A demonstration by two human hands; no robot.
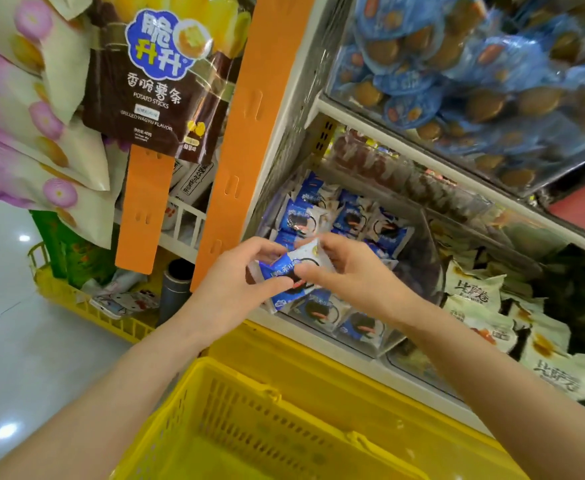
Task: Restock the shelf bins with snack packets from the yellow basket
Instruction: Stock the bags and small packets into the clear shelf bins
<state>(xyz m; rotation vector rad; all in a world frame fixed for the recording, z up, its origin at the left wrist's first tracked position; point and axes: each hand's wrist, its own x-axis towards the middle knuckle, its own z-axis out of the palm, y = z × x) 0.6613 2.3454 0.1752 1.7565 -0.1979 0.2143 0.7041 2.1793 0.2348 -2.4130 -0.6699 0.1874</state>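
Both my hands hold blue-and-white snack packets (pixel 286 268) just above the clear shelf bin (pixel 402 336). My left hand (pixel 239 275) grips the packets from the left with thumb and fingers curled round them. My right hand (pixel 346 268) pinches their right end. The bin below holds several more of the same blue-and-white packets (pixel 319 216). The yellow basket (pixel 235 414) stands right below my arms at the bottom of the view; the part of its inside that shows holds no packets.
A neighbouring bin to the right holds pale green packets (pixel 485 296). The shelf above carries blue round snack packs (pixel 457 64). Orange hanging strips (pixel 249 133) with a brown potato-stick bag (pixel 152 81) hang at left. A second yellow basket (pixel 86 303) sits on the floor at left.
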